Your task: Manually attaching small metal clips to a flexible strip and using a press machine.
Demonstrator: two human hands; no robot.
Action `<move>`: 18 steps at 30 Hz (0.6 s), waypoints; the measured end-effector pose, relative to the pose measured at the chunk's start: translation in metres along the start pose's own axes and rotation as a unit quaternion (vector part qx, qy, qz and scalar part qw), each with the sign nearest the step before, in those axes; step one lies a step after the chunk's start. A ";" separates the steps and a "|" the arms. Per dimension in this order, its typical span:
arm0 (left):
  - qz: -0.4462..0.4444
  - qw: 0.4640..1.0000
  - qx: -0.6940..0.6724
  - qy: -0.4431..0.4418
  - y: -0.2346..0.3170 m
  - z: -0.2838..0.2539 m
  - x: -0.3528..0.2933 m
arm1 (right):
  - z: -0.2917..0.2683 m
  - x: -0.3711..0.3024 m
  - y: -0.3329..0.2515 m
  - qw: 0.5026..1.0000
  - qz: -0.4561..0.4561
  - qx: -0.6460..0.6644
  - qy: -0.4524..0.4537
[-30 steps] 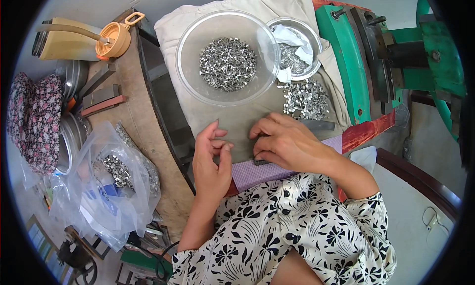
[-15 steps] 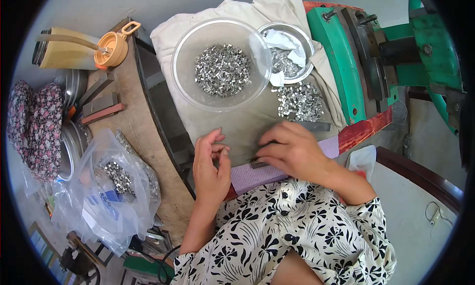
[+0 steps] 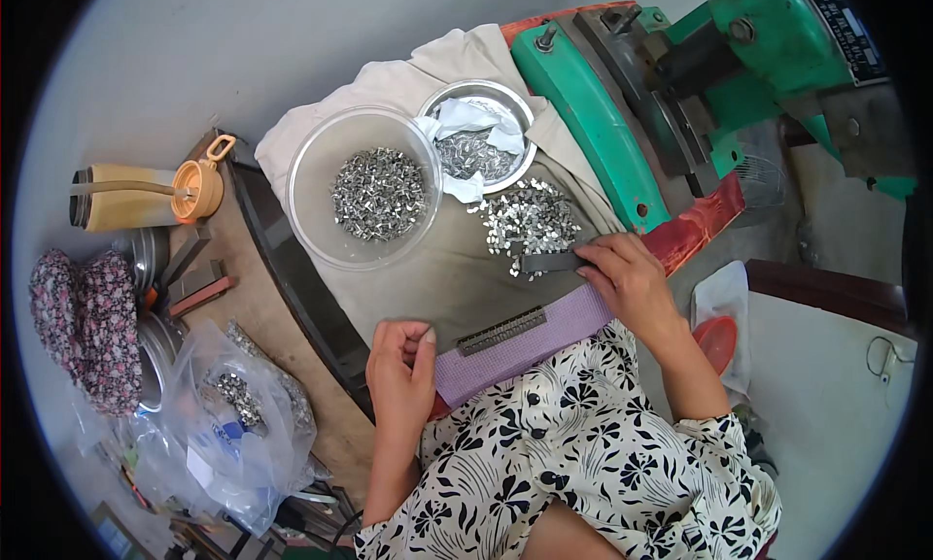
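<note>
Two hands (image 3: 400, 366), one ridged strip (image 3: 501, 331)

Left head-worn fisheye camera, looking down, from near above the hands (image 3: 627, 280)

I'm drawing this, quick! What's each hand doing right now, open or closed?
Left hand: fingers curled; can't tell if it's closed or holding anything.
Right hand: closed, holding the dark flat bar by one end.

Plain grey wall (image 3: 389, 26), brown wooden tabletop (image 3: 258, 298)
</note>
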State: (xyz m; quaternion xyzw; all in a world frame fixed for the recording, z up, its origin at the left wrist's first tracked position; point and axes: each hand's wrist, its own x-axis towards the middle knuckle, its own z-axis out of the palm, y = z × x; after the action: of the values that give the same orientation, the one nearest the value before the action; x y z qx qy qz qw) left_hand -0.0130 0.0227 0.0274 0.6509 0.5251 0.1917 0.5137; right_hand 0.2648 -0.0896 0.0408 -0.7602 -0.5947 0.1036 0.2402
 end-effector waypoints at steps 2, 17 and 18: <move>-0.007 1.000 0.023 -0.005 0.000 -0.002 -0.004 | -0.001 -0.002 0.001 0.999 -0.024 -0.024 0.003; 0.021 0.986 0.152 -0.067 0.014 -0.003 -0.019 | 0.014 0.001 -0.057 0.975 -0.180 0.041 -0.123; 0.021 0.986 0.152 -0.068 0.015 -0.002 -0.019 | 0.015 0.001 -0.056 0.975 -0.179 0.041 -0.123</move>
State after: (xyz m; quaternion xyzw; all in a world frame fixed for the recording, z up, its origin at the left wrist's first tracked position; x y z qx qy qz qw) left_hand -0.0140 0.0076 0.0468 0.7439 0.4979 0.0758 0.4392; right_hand 0.2100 -0.0752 0.0554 -0.6121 -0.7417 0.1758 0.2103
